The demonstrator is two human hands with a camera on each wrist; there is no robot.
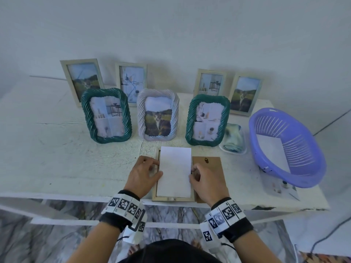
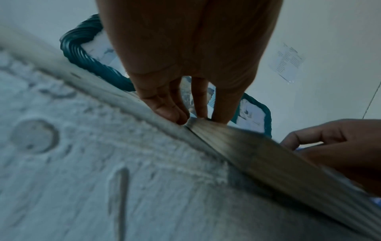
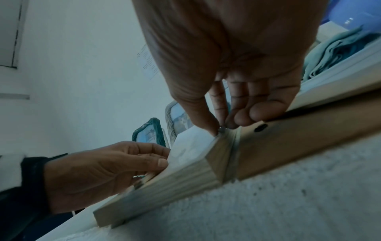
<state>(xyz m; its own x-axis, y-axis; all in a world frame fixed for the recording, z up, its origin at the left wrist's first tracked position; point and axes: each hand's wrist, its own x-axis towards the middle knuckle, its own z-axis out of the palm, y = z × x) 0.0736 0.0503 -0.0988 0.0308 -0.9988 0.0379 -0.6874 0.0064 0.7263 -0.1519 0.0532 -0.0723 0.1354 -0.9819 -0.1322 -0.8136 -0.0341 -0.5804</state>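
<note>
Face down at the near edge of the rough white table [image 1: 76, 164], middle: pale wooden picture frame [image 1: 173, 198], white paper sheet [image 1: 175, 171] lying over its back opening. Just right of the frame, flat on the table: brown cardboard backing board [image 1: 214, 166].

Left hand [image 1: 144, 176] at the frame's left side, thumb and curled fingers pinching the sheet's left edge. Right hand [image 1: 207, 184] at the frame's right rail, thumb and forefinger tips pinching small grey metal tab [image 3: 222, 130]. Other fingers curled close together, over the board.

Farther back, upright in a row: left green rope-pattern frame [image 1: 106, 115], pale grey rope-pattern frame [image 1: 158, 116], right green rope-pattern frame [image 1: 207, 120]. Right of those: folded blue-green cloth [image 1: 234, 138], then purple slatted plastic basket [image 1: 296, 145] at the table's right end.
</note>
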